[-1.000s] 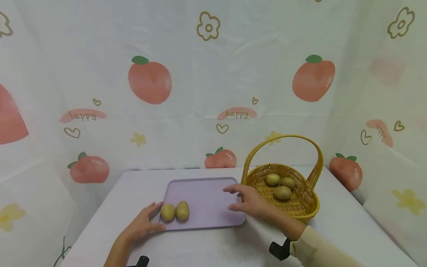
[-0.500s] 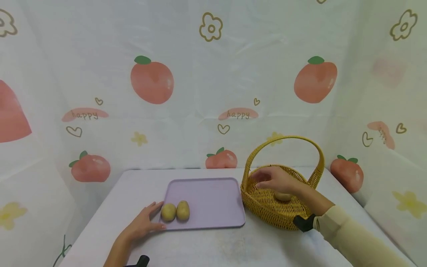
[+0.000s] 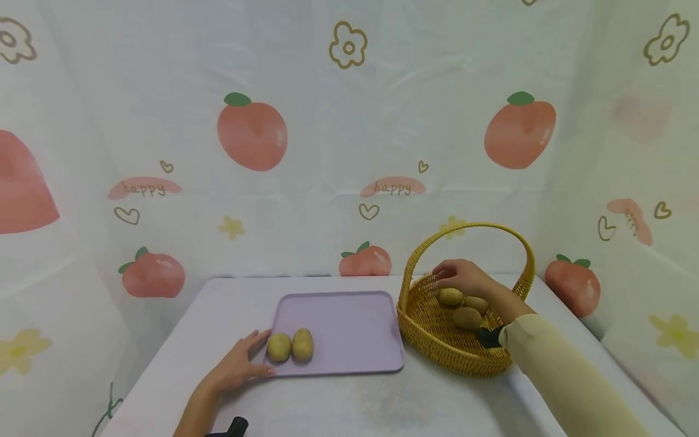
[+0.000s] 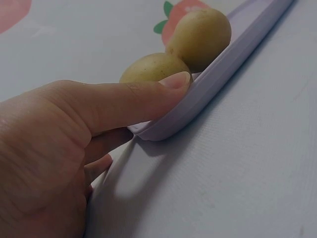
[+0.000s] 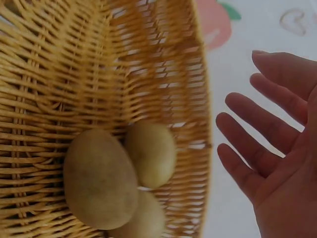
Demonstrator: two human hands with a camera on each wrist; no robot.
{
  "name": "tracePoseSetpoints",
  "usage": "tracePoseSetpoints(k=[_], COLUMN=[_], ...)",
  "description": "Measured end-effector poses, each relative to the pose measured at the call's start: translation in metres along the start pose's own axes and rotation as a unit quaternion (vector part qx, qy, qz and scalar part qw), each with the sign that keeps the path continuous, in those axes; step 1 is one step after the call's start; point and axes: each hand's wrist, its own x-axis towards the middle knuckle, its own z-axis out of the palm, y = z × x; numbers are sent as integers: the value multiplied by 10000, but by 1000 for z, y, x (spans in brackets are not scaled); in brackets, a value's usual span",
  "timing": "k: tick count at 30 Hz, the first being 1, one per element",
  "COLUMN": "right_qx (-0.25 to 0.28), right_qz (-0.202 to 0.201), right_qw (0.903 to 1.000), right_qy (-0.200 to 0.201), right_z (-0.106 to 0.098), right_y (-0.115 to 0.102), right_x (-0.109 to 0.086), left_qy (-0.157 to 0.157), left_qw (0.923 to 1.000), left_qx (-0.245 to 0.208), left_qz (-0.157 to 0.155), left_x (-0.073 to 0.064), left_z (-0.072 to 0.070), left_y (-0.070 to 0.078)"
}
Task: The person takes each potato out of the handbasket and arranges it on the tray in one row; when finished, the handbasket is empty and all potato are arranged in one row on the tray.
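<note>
Left hand (image 3: 235, 366) is resting against the near-left corner of a lilac tray (image 3: 352, 331), thumb lying along the rim, fingers staying straight, not curling; in the left wrist view the thumb is hiding part of the fingers. Forearm is running out of frame at the bottom. Two potatoes are sitting on the tray by that corner: round potato (image 3: 279, 347) to the left, oval potato (image 3: 303, 345) just beside it; the thumb is partly covering one in the left wrist view. White surface (image 3: 327, 403) is carrying everything. Wicker basket (image 3: 453, 359) is standing right of the tray, holding three potatoes (image 3: 467, 318); the arm is partly hiding the rearmost. Right hand (image 3: 466, 278) is hovering by the far rim, blocking part of it, fingers spreading, gripping nothing. Cream sleeve (image 3: 562, 370) is getting cut off at the bottom.
</note>
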Motion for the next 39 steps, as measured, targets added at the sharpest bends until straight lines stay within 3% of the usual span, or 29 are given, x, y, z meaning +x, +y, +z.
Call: tracePoseSetpoints(k=[8, 15, 21, 29, 33, 39], right_qx=[7, 349, 49, 84, 155, -363], right_qz=[410, 672, 589, 1064, 1049, 778], right_qw=[9988, 9971, 9981, 9936, 9938, 9959], right_qy=[266, -28, -145, -357, -329, -268], right_z=[7, 17, 25, 37, 40, 34], right_y=[18, 39, 52, 46, 44, 47], right_x=[3, 3, 5, 2, 1, 7], left_qy=[73, 60, 15, 86, 97, 106], left_qw=[10000, 10000, 9998, 9999, 9998, 9998], left_qx=[-21, -62, -96, -139, -157, -132], left_qz=[21, -44, -188, -20, 48, 64], left_x=[-1, 0, -2, 0, 0, -1], left_z=[0, 1, 1, 2, 2, 0], left_y=[1, 0, 3, 2, 1, 1])
